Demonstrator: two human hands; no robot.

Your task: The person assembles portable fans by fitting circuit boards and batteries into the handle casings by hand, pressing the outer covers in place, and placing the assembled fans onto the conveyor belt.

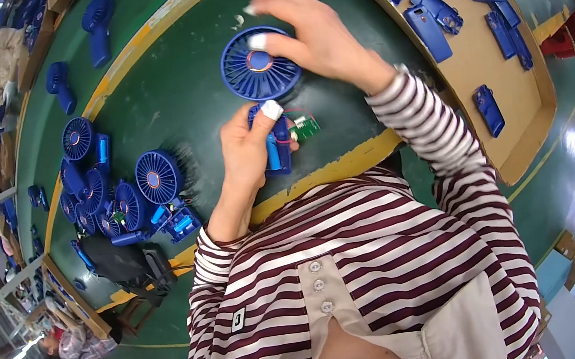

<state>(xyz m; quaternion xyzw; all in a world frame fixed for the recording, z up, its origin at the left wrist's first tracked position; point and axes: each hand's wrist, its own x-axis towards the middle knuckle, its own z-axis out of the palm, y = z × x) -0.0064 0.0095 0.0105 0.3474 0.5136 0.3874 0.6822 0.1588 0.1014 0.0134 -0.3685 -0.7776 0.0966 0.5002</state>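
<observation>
A blue handheld fan (241, 76) is in front of me, its round ribbed head pointing away from me. My left hand (244, 144) is closed around its handle, thumb on top near the neck. The handle's inside is exposed, with a blue cylindrical battery (273, 153) in it. A small green circuit board (305, 128) hangs on thin wires at the handle's right side. Over the fan head, my right hand (318, 34) has thumb and fingers spread; the thumb lies over the hub, and contact is hard to tell. White coverings wrap both thumb tips.
Several blue fans (94, 188) are piled at the left, beside a black bag (117, 261). Two more fans lie beyond the yellow line. A cardboard tray (507, 148) with blue handle shells (426, 31) is at the right. Other people work at the far left.
</observation>
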